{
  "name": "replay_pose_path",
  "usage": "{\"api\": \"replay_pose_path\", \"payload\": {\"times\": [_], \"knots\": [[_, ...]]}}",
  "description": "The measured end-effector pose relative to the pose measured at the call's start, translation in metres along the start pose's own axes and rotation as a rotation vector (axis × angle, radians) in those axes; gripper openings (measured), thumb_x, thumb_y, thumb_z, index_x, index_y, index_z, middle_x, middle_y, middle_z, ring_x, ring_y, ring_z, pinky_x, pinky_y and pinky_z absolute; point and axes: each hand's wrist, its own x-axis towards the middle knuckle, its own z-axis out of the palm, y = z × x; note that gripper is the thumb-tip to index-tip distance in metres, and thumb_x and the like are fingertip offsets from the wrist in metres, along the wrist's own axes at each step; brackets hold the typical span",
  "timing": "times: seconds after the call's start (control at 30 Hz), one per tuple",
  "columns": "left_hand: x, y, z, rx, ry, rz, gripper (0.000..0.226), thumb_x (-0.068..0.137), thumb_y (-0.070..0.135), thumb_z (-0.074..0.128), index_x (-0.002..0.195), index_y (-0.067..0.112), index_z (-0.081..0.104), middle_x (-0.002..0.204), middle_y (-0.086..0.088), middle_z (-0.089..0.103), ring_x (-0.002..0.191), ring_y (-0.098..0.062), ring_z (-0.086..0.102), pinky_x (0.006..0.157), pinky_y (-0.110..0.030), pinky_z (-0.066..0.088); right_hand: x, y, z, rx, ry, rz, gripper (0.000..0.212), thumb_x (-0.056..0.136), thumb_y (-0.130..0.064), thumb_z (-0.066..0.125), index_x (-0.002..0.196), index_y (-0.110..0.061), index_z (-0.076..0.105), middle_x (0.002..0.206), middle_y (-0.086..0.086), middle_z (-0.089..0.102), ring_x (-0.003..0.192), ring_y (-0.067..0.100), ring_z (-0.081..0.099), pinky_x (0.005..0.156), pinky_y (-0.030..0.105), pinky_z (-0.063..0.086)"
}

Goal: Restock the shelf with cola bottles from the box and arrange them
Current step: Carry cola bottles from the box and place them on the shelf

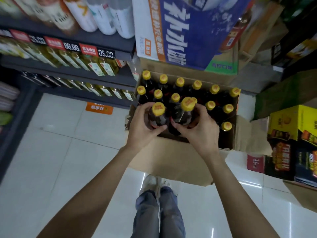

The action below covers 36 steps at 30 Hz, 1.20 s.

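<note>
An open cardboard box (171, 152) on the floor holds several dark cola bottles with yellow caps, such as one bottle (214, 89) in the back row. My left hand (144, 127) is wrapped around the body of one cola bottle (158, 114) at the box's near left. Beside it, my right hand (200, 129) grips a second cola bottle (186, 109), whose cap stands higher than the others. The dark shelf (68, 73) with rows of drinks is at the left.
Stacked cartons rise behind the box, a blue and white one (180, 31) on top. Yellow and black cartons (295, 140) sit at the right. White floor tiles (60, 143) stretch left of the box. My legs and shoes (157, 203) stand just before its front flap.
</note>
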Motion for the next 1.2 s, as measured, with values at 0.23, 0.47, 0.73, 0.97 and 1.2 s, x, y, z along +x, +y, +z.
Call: {"api": "replay_pose_path", "payload": {"times": [0.23,0.47,0.73,0.97,1.2], "knots": [[-0.056,0.114,-0.095,-0.481,0.263,-0.077,0.066,0.057,0.032,0.08,0.115,0.012,0.055,0.101,0.007,0.068,0.094,-0.008,0.063,0.081,-0.023,0.05,-0.014,-0.114,-0.088,0.704,-0.137,-0.019,0.061,0.067,-0.035,0.079,0.121,-0.026,0.053,0.112,-0.007,0.058,0.106,0.004,0.055,0.092,0.018,0.044],[-0.162,0.149,-0.187,-0.619,0.554,-0.177,0.095,0.058,0.066,0.078,0.125,0.006,0.048,0.109,0.0,0.07,0.103,-0.017,0.064,0.091,-0.037,0.052,-0.049,-0.199,-0.058,0.872,-0.692,-0.114,0.056,0.072,-0.045,0.073,0.123,-0.043,0.049,0.125,-0.007,0.06,0.117,0.021,0.058,0.097,0.045,0.047],[-0.335,0.109,-0.301,-0.542,0.931,-0.31,0.081,0.066,0.071,0.068,0.126,0.019,0.053,0.123,-0.024,0.06,0.113,-0.048,0.055,0.097,-0.068,0.038,-0.173,-0.317,0.057,0.621,-1.127,-0.283,0.054,0.084,-0.03,0.067,0.131,-0.027,0.041,0.119,-0.014,0.058,0.1,-0.008,0.06,0.08,0.011,0.047],[-0.502,0.083,-0.404,-0.47,1.304,-0.364,0.05,0.07,0.048,0.064,0.113,0.025,0.054,0.101,-0.01,0.066,0.091,-0.028,0.064,0.082,-0.047,0.051,-0.343,-0.448,0.166,0.501,-1.293,-0.509,0.049,0.078,-0.037,0.072,0.121,-0.032,0.048,0.111,-0.016,0.061,0.101,-0.003,0.06,0.092,0.024,0.047],[-0.654,0.053,-0.529,-0.303,1.492,-0.438,0.034,0.078,0.035,0.062,0.11,0.04,0.051,0.092,0.021,0.067,0.085,0.0,0.064,0.077,-0.02,0.05,-0.513,-0.59,0.252,0.613,-1.463,-0.447,0.051,0.083,-0.032,0.061,0.127,-0.027,0.036,0.118,-0.005,0.056,0.098,0.003,0.059,0.085,0.019,0.049]]}}
